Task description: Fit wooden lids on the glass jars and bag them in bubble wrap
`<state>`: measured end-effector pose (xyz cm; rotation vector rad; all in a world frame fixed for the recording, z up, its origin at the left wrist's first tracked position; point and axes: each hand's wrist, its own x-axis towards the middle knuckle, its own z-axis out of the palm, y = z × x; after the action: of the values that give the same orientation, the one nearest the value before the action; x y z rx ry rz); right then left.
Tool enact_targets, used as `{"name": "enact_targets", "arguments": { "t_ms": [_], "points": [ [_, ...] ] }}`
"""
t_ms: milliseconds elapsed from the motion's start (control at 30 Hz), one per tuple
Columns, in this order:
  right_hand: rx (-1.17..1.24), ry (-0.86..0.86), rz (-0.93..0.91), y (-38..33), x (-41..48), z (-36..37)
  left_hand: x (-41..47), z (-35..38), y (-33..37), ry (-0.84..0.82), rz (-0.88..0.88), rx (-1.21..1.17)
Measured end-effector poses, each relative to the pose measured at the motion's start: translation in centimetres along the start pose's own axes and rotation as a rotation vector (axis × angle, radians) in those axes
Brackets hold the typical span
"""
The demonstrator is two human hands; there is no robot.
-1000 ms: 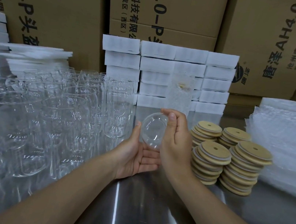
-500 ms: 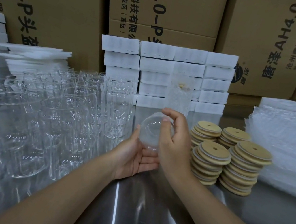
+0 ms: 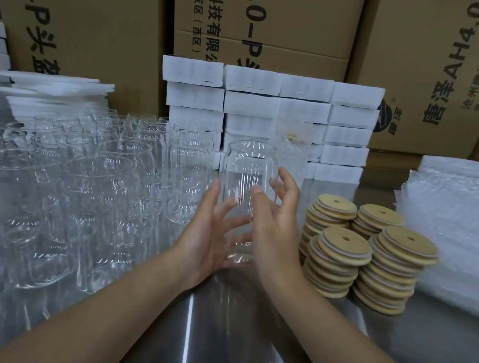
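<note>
Left hand [image 3: 208,238], right hand [image 3: 276,236] hold jar [image 3: 249,167] between glassware [image 3: 107,186] and lid stacks [image 3: 342,252]

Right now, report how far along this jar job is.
Done: one bubble-wrapped lidded jar by the white foam blocks. In hand: left hand and right hand hold a clear glass jar, lidless. Left: the crowd of bare glass jars, four stacks of round wooden lids, the pile of bubble-wrap bags.
</note>
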<state>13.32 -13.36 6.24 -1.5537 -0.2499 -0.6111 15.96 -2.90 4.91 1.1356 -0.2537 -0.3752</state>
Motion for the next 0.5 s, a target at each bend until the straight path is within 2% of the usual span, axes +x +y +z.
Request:
{"name": "enact_targets", "arguments": {
  "t_ms": [233,400,500],
  "points": [
    [-0.065,0.014,-0.107,0.52,0.32,-0.02,0.0,0.12,-0.63,0.072,0.163,0.235],
    [-0.026,0.012,-0.083,0.72,0.5,-0.19,0.06,0.32,-0.47,0.118,0.192,0.229],
    [0.105,-0.028,-0.011,0.4,0.49,-0.3,0.06,0.08,-0.29,0.085,0.174,0.253]
  ]
}}
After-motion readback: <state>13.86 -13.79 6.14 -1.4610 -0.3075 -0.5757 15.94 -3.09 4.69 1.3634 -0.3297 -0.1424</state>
